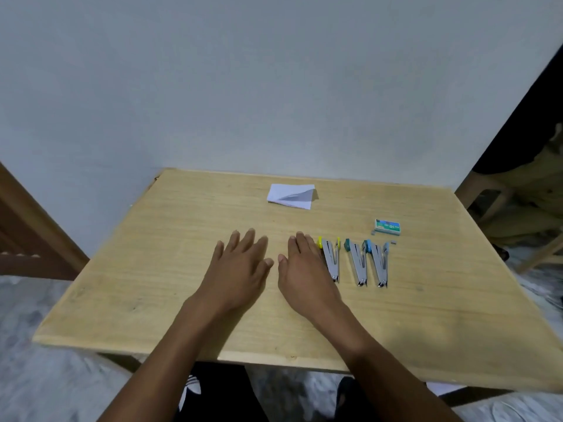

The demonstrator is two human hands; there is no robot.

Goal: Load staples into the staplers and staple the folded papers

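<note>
Wall: pale grey-blue plaster (274, 86) behind the far edge of the table, nothing hung on it.
Table: light wood top (152, 300), pushed up to the wall, with a small chip at its far left corner.
Left hand (240, 263): flat on the wood, palm down, fingers straight and slightly spread, holding nothing.
Right hand (304, 269): also flat and palm down, fingers straight and close together, nothing in it. Its thumb tip is just beside the left thumb.
Staplers: three lie in a row to the right of the right hand, each swung open in a V with the hinge toward the person.
Yellow stapler (331, 258): nearest the right hand. The little-finger edge overlaps its left arm, and I cannot tell whether they touch.
Teal stapler (356, 263): in the middle, just beside the yellow one.
Blue stapler (379, 263): rightmost, close against the teal one.
Staple box (387, 226): small green carton beyond the blue stapler, its tray slid partly out.
Loose staples (393, 242): a short grey strip between the box and the blue stapler.
Folded paper (291, 196): white, near the far edge, well apart from both hands, one flap lifted.
Left side: brown wooden frame (24, 233) against the wall.
Right side: beige chair legs (487, 196) beside the table.
Floor: mottled grey (45, 376).
</note>
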